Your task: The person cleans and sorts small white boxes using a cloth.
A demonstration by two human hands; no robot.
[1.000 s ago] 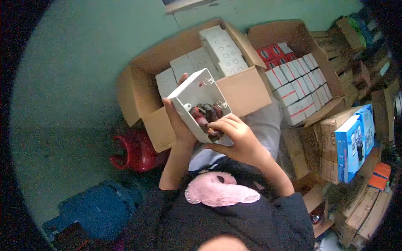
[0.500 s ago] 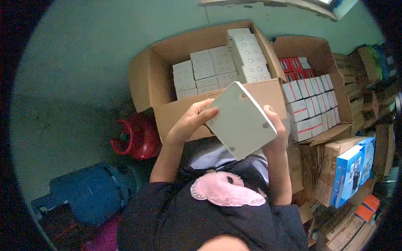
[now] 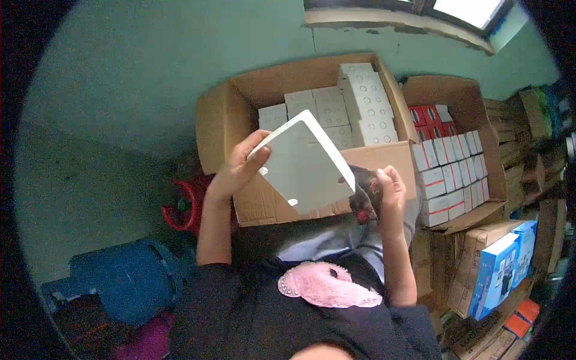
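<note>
My left hand (image 3: 237, 174) grips a square white box (image 3: 309, 165) by its left side, thumb on the broad grey-looking face. The box is tilted, with a bright white edge along its top and right, and round marks show near its corners. My right hand (image 3: 393, 189) is off the box, just to its right, with the fingers pinched on a dark patterned cloth (image 3: 367, 195). This cloth hangs beside the box's right corner and overlaps it in this view. Behind both hands stands an open cardboard carton (image 3: 255, 207) holding stacked white boxes (image 3: 330, 108).
On the right, a second carton (image 3: 444, 87) holds white boxes with red stripes (image 3: 447, 180) and some red boxes (image 3: 427, 117). A blue printed box (image 3: 504, 270) lies nearer. To the left are a red gas cylinder (image 3: 180, 207) and a blue one (image 3: 126, 279).
My right hand has let go of the white box and moved right; a dark cloth now shows in it. My left hand has shifted left with the box, tilting it. The view has shifted upward.
</note>
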